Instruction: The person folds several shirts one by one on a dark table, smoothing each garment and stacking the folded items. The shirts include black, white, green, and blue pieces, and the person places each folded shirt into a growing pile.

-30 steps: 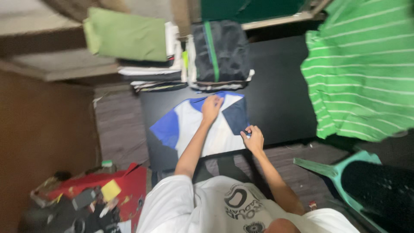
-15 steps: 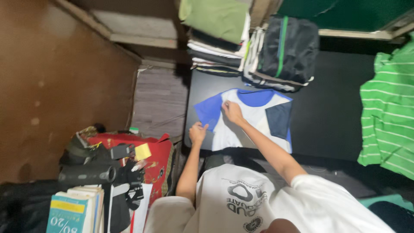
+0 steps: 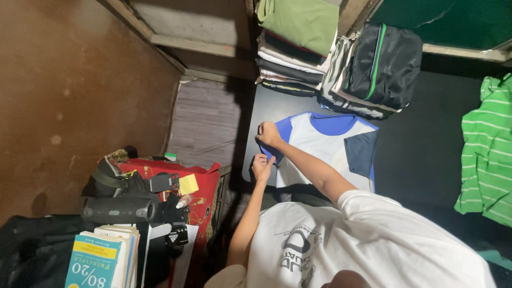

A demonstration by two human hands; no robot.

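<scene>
Your left hand (image 3: 262, 166) is pinched shut on the blue sleeve edge of the shirt (image 3: 325, 152), at the table's (image 3: 426, 144) near-left edge. Your right hand (image 3: 269, 133) crosses over, fingers curled, gripping the same sleeve just above the left hand.

One shirt in work: white body, blue collar and sleeve, dark navy sleeve on the other side. It lies flat on the table, collar pointing away from you, long axis running from you toward the stacks.

Two stacks of folded clothes at the far edge: one topped by an olive piece (image 3: 298, 21), one topped by a black piece with a green stripe (image 3: 381, 64).

One green striped shirt (image 3: 488, 154) lies at the right, well apart.

Left of the table: one red bag (image 3: 200, 192), one stack of books (image 3: 104, 258).
</scene>
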